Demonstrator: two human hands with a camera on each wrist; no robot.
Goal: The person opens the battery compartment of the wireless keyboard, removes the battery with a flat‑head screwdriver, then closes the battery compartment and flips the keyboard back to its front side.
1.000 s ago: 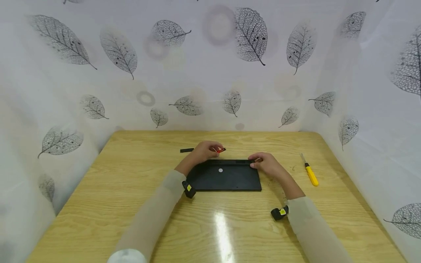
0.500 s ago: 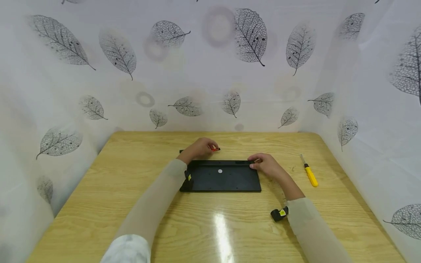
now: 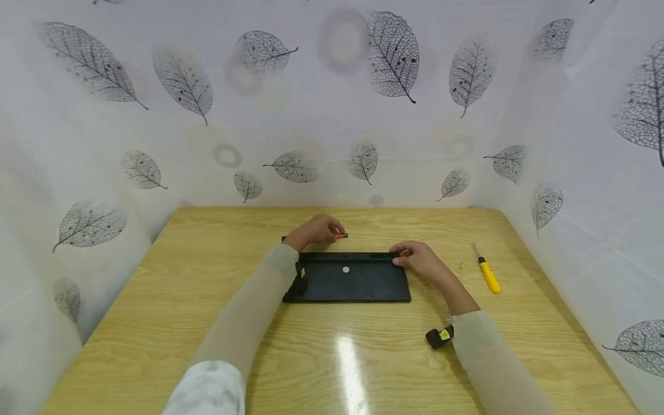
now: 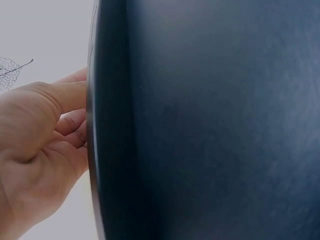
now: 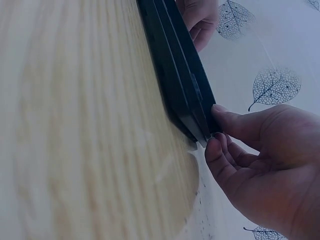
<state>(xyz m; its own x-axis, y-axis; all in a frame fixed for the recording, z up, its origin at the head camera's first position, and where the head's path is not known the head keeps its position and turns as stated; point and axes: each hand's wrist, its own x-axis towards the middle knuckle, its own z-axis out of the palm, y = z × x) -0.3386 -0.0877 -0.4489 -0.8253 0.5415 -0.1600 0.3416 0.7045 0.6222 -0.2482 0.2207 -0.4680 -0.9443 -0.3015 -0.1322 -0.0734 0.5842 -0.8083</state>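
Left hand [image 3: 317, 229] shifted slightly left, pinching red piece [image 3: 339, 234] | right hand [image 3: 421, 259] pinches black panel [image 3: 358, 282] at corner

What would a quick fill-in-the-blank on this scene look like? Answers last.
1. The left grip holds a small object coloured black and ____.
2. The black panel, pinched at a corner by the right grip, bears a round dot whose colour is ____.
3. The screwdriver has a handle that is mostly ____.
4. The screwdriver lies to the ____ of the black panel.

Missing words: red; white; yellow; right.
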